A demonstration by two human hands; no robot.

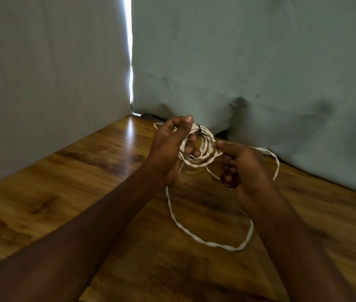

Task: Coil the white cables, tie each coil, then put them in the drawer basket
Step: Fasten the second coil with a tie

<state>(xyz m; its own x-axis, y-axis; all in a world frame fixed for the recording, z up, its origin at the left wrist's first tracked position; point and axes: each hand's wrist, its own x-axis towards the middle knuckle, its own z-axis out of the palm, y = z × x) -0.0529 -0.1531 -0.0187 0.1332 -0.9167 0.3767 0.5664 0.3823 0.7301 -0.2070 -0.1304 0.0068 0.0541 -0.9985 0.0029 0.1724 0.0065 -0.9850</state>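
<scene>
Centre frame, above the wooden table (90,171): left hand (168,147) holds the white cable coil (203,149), fingers (192,147) curled through its loops; right hand (244,168) pinches a thin dark tie (205,135) at the coil's top, fingers pressed together. Risk, as judged: loose cable tail (196,236) trailing lower centre drags loops free if the tie slips. No drawer basket in view.

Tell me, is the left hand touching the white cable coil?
Touching. The head view shows the left hand gripping the white cable coil, with its fingers passing through the loops.
</scene>
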